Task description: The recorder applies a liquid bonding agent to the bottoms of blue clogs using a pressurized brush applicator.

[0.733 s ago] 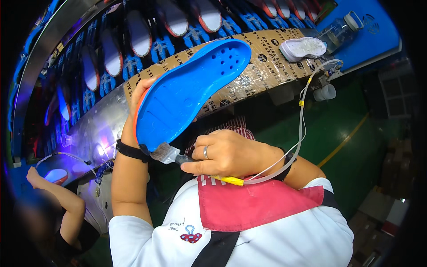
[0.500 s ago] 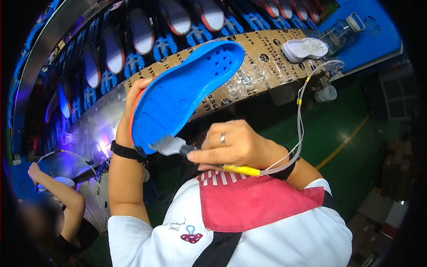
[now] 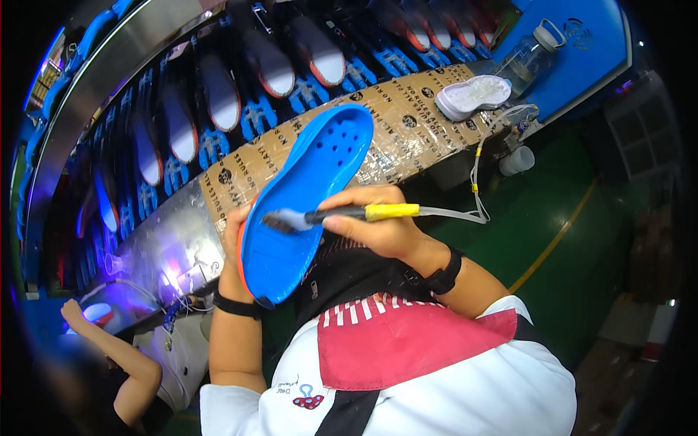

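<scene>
A blue shoe sole (image 3: 291, 185) with an orange edge is tilted up in front of me, its hollow inner side showing. My left hand (image 3: 234, 236) is closed around its left edge, with part of the fingers hidden behind it. In my right hand (image 3: 382, 229) is a brush (image 3: 331, 216) with a dark handle and yellow tape, joined to a pale tube (image 3: 454, 214). The brush's bristles (image 3: 280, 221) lie against the inside of the sole, around its middle. A row of small holes marks the far end of the sole.
Behind the sole runs a cardboard-covered ledge (image 3: 396, 152). Beyond it, shoe uppers (image 3: 270, 65) stand in a row on blue holders. A white sole (image 3: 472, 97) and a clear jug (image 3: 529, 62) sit at the right. Another person's arm (image 3: 109, 338) reaches in at lower left.
The brush has moved from the sole's near end up to its middle. The sole has shifted down and turned more upright. The tube now trails out to the right of my hand.
</scene>
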The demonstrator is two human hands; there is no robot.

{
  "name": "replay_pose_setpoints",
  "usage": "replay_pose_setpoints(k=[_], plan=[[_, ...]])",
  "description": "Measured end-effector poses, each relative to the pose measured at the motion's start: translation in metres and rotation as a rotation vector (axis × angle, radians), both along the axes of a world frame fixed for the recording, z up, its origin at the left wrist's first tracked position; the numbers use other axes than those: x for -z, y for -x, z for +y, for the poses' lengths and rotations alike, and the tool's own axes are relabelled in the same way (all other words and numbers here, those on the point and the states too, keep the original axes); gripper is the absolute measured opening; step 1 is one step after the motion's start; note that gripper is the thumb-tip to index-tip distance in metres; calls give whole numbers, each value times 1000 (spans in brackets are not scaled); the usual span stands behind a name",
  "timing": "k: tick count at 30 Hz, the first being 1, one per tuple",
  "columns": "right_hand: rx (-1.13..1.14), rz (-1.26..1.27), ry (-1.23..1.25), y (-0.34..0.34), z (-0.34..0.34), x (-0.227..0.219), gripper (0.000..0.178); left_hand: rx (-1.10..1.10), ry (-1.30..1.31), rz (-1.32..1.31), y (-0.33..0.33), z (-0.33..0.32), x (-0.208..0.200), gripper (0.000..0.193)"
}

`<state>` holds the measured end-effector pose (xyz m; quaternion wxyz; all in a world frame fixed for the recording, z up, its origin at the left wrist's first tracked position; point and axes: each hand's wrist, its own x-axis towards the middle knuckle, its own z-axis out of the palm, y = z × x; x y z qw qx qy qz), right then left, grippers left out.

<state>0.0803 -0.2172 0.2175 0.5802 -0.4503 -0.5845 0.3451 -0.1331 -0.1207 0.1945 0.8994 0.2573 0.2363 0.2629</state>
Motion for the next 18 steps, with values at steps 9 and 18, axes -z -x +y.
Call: replay_pose_setpoints(k=[9,18], plan=[[79,-278,-185,4,7,16,23,-176,187,-157,-9,2,32,65],[177,67,-15,-23,1,14,22,-105,374,-415,2,-36,33,83]])
